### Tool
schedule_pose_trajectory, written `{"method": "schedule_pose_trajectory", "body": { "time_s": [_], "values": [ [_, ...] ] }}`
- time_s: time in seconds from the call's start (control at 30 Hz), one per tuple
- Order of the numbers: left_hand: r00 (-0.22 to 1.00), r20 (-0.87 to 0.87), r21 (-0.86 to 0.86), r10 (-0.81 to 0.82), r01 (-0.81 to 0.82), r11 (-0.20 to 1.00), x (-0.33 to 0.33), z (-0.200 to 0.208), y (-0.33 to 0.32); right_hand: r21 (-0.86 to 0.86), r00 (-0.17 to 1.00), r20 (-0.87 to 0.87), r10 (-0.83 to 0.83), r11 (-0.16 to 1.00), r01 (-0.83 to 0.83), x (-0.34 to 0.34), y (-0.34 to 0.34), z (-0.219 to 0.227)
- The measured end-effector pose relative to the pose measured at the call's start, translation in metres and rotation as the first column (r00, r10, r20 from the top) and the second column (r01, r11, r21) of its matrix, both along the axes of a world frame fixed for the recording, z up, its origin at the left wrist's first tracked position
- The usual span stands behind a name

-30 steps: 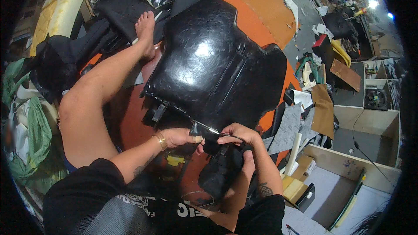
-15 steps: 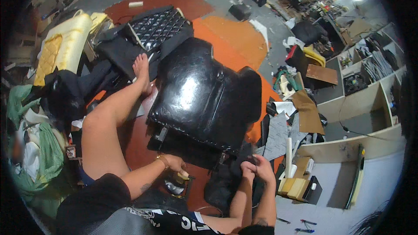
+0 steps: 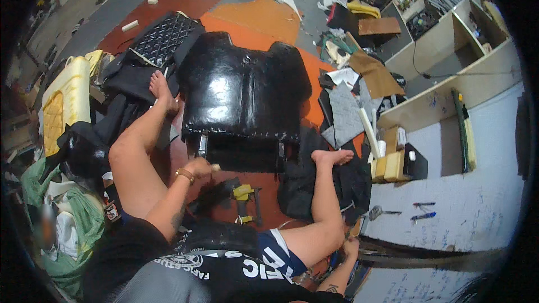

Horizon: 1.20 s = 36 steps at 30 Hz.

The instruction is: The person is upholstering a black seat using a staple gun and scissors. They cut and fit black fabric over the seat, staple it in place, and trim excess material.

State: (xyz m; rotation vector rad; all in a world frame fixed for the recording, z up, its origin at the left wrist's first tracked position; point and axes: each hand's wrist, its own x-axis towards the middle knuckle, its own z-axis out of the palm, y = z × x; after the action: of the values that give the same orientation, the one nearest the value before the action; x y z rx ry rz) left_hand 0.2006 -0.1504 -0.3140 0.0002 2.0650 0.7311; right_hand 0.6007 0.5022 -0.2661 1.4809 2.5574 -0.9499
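Observation:
A large glossy black upholstered seat piece point(image 3: 241, 87) lies between my legs, its open underside frame toward me. My left hand point(image 3: 197, 168) is closed, low by the piece's near left corner; a small pale end shows at its fingers, too small to name. Just nearer me a yellow-and-black staple gun point(image 3: 243, 195) rests on the reddish floor sheet, out of both hands. My right hand point(image 3: 351, 247) is down beside my right thigh, among small items by a dark strip; its fingers are too small and partly hidden to read.
A quilted black piece point(image 3: 160, 39) and a yellow foam seat point(image 3: 67, 101) stand at the left, above a green sack point(image 3: 84, 235). Grey fabric scraps point(image 3: 345, 109), foam blocks point(image 3: 387, 165) and wooden shelving point(image 3: 449, 45) are on the right. Pens point(image 3: 424, 213) lie on the white surface.
My left hand has moved away from the staple gun toward the seat piece's corner. My right hand has gone from near my right foot down beside my thigh. The view has shifted too.

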Motion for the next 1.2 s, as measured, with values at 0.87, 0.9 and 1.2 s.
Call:
{"method": "schedule_pose_trajectory", "body": {
  "time_s": [0.87, 0.9, 1.2],
  "values": [
    [0.692, -0.039, 0.208, 0.721, -0.700, 0.683, -0.066, -0.059, -0.145, -0.917, 0.725, 0.224, -0.651, 0.110, 0.382, -0.376, -0.434, -0.167],
    [0.677, -0.066, 0.234, 0.733, -0.704, 0.671, -0.074, -0.072, -0.152, -0.905, 0.751, 0.189, -0.633, 0.185, 0.383, -0.375, -0.431, -0.171],
    [0.687, -0.332, 0.307, 0.647, -0.570, 0.762, -0.128, -0.063, -0.077, -0.964, 0.502, 0.185, -0.845, -0.057, 0.260, -0.371, -0.441, -0.166]
  ]
}}
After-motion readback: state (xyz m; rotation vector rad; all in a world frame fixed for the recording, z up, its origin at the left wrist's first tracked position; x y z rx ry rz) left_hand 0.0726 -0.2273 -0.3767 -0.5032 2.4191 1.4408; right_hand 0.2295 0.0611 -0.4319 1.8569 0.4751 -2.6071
